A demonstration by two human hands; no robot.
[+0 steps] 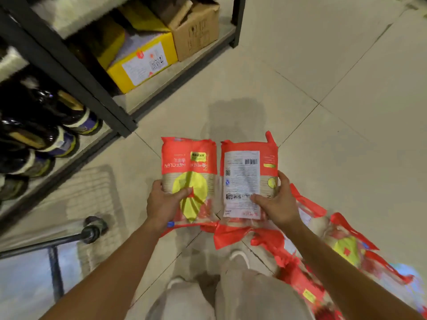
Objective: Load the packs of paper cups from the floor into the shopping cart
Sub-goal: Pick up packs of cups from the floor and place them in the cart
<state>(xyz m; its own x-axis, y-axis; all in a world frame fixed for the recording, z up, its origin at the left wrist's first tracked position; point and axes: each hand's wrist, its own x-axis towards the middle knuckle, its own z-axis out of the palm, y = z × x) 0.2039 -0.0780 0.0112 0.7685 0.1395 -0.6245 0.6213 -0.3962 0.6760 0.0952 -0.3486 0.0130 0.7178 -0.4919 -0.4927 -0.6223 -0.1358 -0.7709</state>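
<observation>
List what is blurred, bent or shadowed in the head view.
Head view: motion blur smears the packs on the floor at lower right and the cart at lower left; the two held packs, left pack and right pack, stay fairly sharp; wide-angle distortion tilts the shelf frame; a soft shadow lies on the tiles beyond the packs.

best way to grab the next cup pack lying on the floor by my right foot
Grip the floor pack across its narrow width near the middle, coming from above. It lies flat and long among other packs, and the film looks slippery, so pinch the cup stack rather than the loose red end flaps. Both hands are full now.
</observation>
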